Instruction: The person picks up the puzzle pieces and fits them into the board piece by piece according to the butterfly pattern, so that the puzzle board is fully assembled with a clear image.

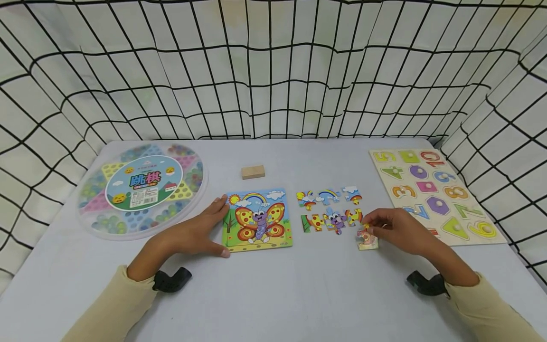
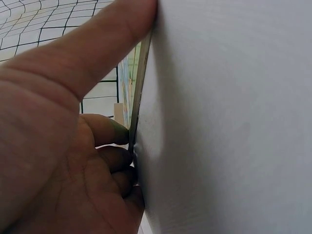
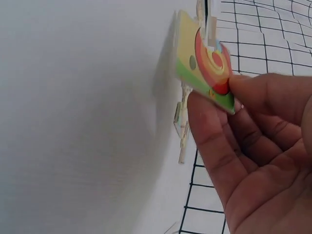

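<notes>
A butterfly picture puzzle board [image 1: 259,204] lies flat on the table. My left hand [image 1: 190,233] rests along its left edge, the thumb at the lower left corner and the fingers near the upper left one. My right hand [image 1: 397,230] pinches a puzzle piece [image 3: 209,63] between thumb and fingers; red and yellow rings and a green strip show on it. The piece is tilted up, beside the lower right of the loose pieces. Those pieces lie in two rows, a sky row [image 1: 328,195] at the back and a butterfly row [image 1: 335,219] in front.
On the left lies a round Chinese checkers set [image 1: 143,183] in clear packaging. A small wooden block [image 1: 253,172] sits behind the board. A number and shape board [image 1: 427,197] lies on the right, close to my right hand. Black netting [image 1: 273,85] over white cloth surrounds the table's back and sides.
</notes>
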Action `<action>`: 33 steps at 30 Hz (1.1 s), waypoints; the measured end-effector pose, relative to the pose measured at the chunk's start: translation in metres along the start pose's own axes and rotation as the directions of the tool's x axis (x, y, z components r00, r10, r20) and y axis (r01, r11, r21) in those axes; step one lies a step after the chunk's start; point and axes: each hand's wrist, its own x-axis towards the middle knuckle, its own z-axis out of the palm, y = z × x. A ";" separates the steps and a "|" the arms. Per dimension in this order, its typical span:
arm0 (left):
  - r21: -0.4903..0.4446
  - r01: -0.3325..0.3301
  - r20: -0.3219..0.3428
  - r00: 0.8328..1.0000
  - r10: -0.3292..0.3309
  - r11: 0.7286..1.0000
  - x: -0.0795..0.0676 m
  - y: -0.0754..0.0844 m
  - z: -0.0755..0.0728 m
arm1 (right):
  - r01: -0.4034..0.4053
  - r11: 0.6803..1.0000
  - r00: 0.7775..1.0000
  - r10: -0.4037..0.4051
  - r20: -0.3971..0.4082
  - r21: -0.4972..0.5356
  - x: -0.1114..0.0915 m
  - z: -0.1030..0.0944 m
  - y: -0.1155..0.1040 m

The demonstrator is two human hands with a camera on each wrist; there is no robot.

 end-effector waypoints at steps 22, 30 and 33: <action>-0.002 -0.033 -0.003 0.999 0.033 0.999 -0.001 0.002 -0.003 | 0.069 0.996 0.998 -0.069 0.010 0.058 0.028 0.005 -0.020; 0.003 -0.025 0.006 1.000 0.025 1.000 0.000 -0.001 -0.002 | 0.100 0.993 0.995 -0.101 0.010 0.057 0.044 0.011 -0.032; 0.003 -0.023 0.004 1.000 0.023 1.000 0.000 -0.001 -0.002 | 0.107 0.991 0.994 -0.109 0.015 0.084 0.050 0.012 -0.038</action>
